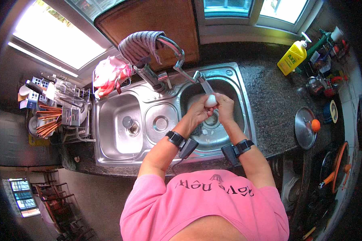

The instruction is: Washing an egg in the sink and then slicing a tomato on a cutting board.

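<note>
A white egg [211, 101] is held between both hands over the right sink basin [196, 144]. My left hand [198, 109] cups it from the left side, fingers curled underneath. Against its right side press the fingers of my right hand [225, 106]. Water [207, 85] runs from the spout of the chrome faucet [181, 61] down onto the egg. Small white pieces that look like eggshell [205, 132] lie on the basin floor near the drain strainer [211, 120].
A striped cloth [138, 43] hangs over the faucet. To the left are another basin [117, 111] and a dish rack [75, 117] with chopsticks. The right counter [271, 111] carries a yellow soap pump bottle [292, 58] and a pot lid [303, 128] with an orange knob.
</note>
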The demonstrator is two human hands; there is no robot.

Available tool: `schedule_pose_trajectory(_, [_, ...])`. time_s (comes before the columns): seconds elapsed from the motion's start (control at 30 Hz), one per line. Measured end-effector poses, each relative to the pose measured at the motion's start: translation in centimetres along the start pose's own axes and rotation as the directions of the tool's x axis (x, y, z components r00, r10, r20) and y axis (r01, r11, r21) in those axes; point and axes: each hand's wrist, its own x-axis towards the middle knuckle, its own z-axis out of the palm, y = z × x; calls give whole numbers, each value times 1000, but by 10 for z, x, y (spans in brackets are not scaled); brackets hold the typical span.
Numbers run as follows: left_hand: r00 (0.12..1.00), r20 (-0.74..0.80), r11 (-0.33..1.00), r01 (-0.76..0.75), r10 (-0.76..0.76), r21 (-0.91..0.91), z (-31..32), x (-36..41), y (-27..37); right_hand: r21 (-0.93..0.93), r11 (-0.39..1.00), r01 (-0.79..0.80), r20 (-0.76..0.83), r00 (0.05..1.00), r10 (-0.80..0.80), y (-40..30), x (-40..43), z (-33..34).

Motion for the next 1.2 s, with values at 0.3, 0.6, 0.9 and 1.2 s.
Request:
schedule_pose_trajectory(0.3, [1000,18,999,9,-9,-36,5,-8,-3,-417,804,423,14,888,-460,-17,-11,-5])
schedule_pose_trajectory(0.6, [996,63,987,-59,69,-152,6,-8,-9,-575,585,572,202,792,-577,-32,-20,-9])
schedule_pose_trajectory(0.9, [996,7,991,-84,85,-104,15,-15,-7,-638,462,616,238,728,-642,-35,-18,-4])
schedule_pose_trajectory(1.2, [993,79,994,-83,88,-68,15,-16,-5,-610,642,465,117,854,-507,-26,-14,-6])
